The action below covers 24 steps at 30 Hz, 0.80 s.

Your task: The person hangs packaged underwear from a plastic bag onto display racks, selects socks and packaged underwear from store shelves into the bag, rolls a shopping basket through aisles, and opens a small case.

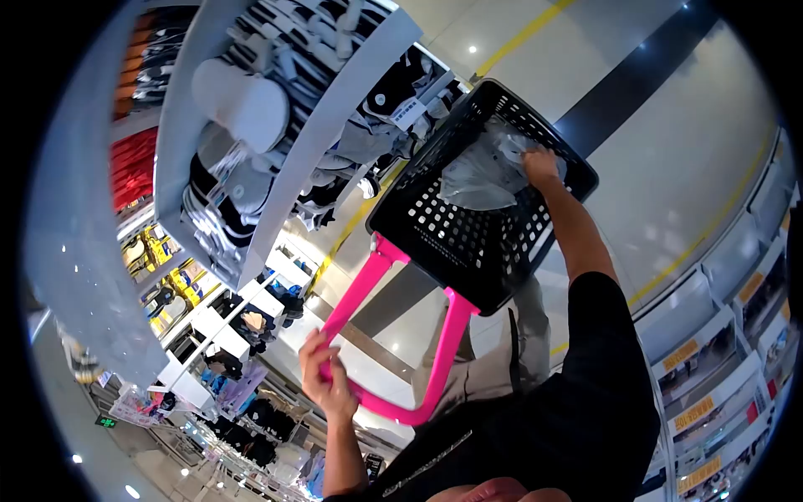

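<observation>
My left hand (329, 376) is wrapped round the corner of the pink handle (450, 356) of a black shopping basket (452, 230). Over the basket's far end reaches my right hand (542, 166), its fingers closed on a crumpled clear plastic bag (481, 176). The bag lies inside the basket, against its perforated wall. What the bag contains cannot be made out.
A white display shelf (322, 155) with hanging grey, black and white goods stands left of the basket. Shelves with orange price labels (694, 412) line the right side. Yellow lines (523, 38) cross the tiled floor.
</observation>
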### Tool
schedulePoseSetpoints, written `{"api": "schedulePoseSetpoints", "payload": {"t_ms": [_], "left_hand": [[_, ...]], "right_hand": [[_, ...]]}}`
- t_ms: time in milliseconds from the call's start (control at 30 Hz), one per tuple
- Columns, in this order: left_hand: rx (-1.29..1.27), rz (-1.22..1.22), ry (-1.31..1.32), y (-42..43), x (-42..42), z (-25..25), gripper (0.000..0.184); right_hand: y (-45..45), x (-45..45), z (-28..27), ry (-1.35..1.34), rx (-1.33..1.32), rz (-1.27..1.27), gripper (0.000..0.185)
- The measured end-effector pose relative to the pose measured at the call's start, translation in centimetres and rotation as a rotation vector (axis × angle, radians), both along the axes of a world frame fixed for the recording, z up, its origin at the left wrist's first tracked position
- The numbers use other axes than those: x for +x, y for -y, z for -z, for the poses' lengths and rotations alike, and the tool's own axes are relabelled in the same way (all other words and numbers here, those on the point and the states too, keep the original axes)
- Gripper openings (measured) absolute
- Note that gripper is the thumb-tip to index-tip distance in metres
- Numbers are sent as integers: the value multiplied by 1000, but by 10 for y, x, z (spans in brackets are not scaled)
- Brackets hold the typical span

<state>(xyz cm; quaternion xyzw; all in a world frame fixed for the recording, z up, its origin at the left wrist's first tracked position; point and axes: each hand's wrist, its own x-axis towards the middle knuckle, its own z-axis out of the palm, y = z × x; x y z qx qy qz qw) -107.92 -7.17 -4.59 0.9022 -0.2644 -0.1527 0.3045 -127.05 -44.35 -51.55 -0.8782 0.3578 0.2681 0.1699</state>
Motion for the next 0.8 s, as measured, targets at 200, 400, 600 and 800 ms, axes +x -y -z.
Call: {"api": "schedulePoseSetpoints", "payload": {"t_ms": [200, 400, 600, 800], "left_hand": [[-25, -49, -28, 0, -2, 3, 10], [-101, -131, -40, 7, -7, 10, 11], [-126, -143, -28, 4, -12, 14, 16], [-159, -175, -52, 11, -19, 15, 12]], "right_hand": [[-22, 38, 35, 656, -410, 232, 30], [-117, 84, 14, 834, -37, -73, 40], [-134, 95, 74, 91, 351, -286, 32], [-188, 69, 168, 61, 178, -199, 28]]}}
